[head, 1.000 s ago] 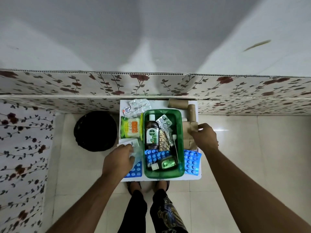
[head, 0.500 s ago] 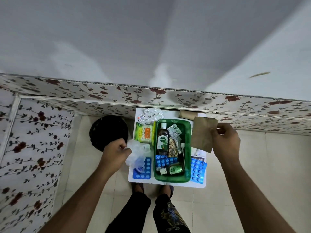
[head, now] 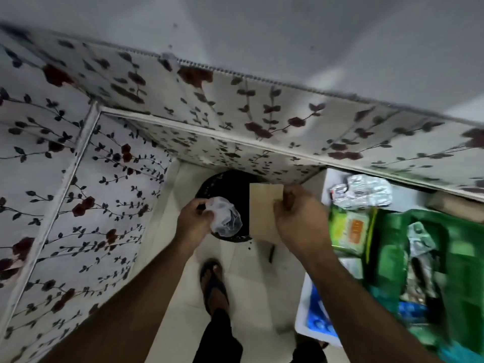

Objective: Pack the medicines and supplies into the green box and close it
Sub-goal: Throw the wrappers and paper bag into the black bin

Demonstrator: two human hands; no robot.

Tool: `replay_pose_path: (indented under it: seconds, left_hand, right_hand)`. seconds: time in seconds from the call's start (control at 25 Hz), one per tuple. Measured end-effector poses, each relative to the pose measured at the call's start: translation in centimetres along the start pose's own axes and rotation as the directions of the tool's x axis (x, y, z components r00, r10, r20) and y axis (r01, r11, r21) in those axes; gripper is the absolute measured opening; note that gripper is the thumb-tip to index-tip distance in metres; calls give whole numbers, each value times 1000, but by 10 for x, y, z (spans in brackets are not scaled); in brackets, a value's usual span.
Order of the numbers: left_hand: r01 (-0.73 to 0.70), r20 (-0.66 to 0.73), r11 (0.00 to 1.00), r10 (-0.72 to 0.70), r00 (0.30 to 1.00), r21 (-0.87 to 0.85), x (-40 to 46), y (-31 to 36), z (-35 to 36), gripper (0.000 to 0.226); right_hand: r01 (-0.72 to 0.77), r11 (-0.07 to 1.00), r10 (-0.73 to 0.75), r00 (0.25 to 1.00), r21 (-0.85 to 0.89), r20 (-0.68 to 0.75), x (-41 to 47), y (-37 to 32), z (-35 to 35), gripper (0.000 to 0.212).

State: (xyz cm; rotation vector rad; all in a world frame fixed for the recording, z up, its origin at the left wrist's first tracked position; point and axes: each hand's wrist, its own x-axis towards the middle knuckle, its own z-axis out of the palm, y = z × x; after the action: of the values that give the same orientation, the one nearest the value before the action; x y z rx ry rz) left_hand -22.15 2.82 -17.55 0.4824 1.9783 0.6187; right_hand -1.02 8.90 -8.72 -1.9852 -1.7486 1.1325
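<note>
The green box (head: pixel 392 260) sits open on the white table (head: pixel 301 328) at the right edge of the view; its contents are blurred, a foil strip and dark bottle shapes discernible inside. A green packet (head: pixel 348 229) and foil blister strips (head: pixel 366 191) lie on the table just beside it. A black bin (head: pixel 225 184) stands on the floor to the left. Right hand (head: pixel 301 221) pinches a brown paper envelope (head: pixel 262 213) over the bin. Left hand (head: pixel 195 221) grips a crumpled clear plastic wrapper (head: pixel 225 217) above the bin.

green box (head: pixel 392 258), black bin (head: pixel 235 179), floral wall panels (head: pixel 91 205)
</note>
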Motion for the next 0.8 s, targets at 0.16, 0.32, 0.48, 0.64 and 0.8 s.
replay_pose_path:
  seconds: [0.16, 0.32, 0.48, 0.64, 0.8]
  left_hand:
    - [-20, 97, 987, 5, 995, 159, 86, -47, 4, 39]
    - [104, 174, 991, -118, 978, 88, 146, -72, 21, 47]
    - [193, 254, 981, -188, 949, 5, 161, -90, 23, 59]
    - [145, 166, 980, -167, 972, 140, 149, -104, -2, 54]
    - [99, 171, 992, -112, 979, 79, 92, -66, -15, 22]
  right_hand:
    - [-143, 979, 164, 976, -148, 141, 43, 18, 110, 13]
    - [-249, 960, 269, 948, -131, 169, 79, 50, 184, 7]
    - [-287, 953, 300, 941, -99, 160, 88, 69, 209, 16]
    - [-333, 940, 341, 928, -77, 151, 69, 70, 199, 24]
    - [-321, 947, 322, 938, -32, 127, 43, 45, 143, 23]
